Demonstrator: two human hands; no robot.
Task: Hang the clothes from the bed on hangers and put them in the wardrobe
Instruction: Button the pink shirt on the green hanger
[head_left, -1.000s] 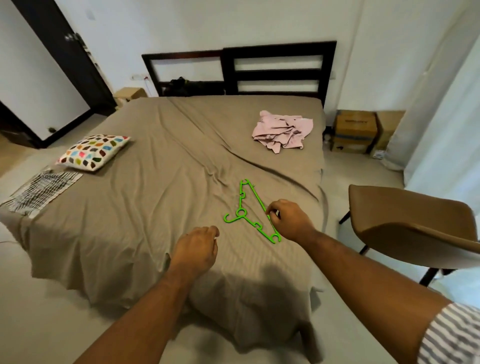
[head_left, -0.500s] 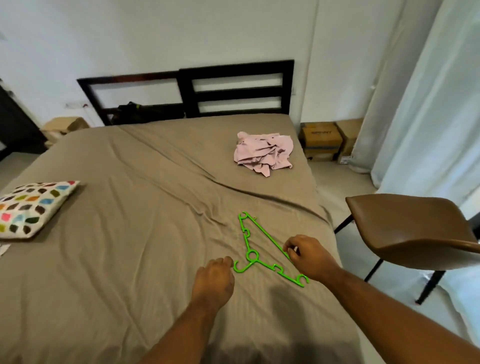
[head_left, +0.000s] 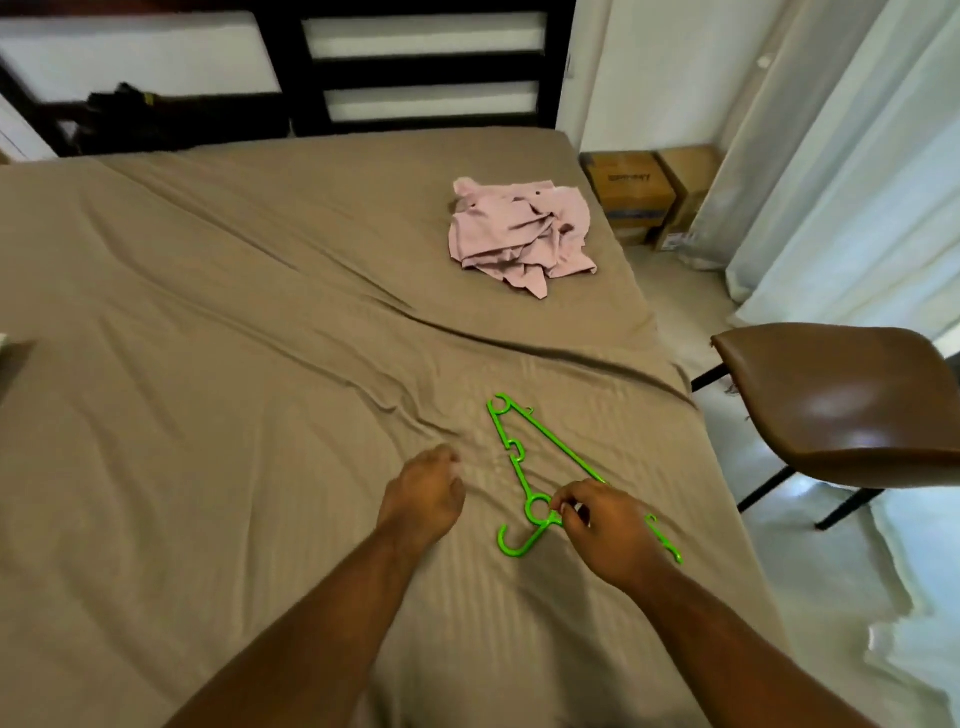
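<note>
A bright green plastic hanger (head_left: 540, 457) lies flat on the brown bed sheet (head_left: 234, 364), its hook pointing toward me. My right hand (head_left: 602, 530) rests on its neck, fingertips pinching the ring beside the hook. My left hand (head_left: 423, 499) lies knuckles-up on the sheet just left of the hanger, fingers curled, holding nothing. A crumpled pink garment (head_left: 522, 234) sits on the bed's far right part, well beyond both hands. The wardrobe is out of view.
A brown chair (head_left: 841, 400) stands close to the bed's right side. Cardboard boxes (head_left: 644, 192) sit on the floor by the white curtain (head_left: 857, 171). A dark headboard (head_left: 415, 67) runs along the far edge, with a black item (head_left: 130, 104) at its left.
The view has moved closer and to the right, so the patterned pillow is out of frame. My right hand has slid from the hanger's arm to its neck by the hook.
</note>
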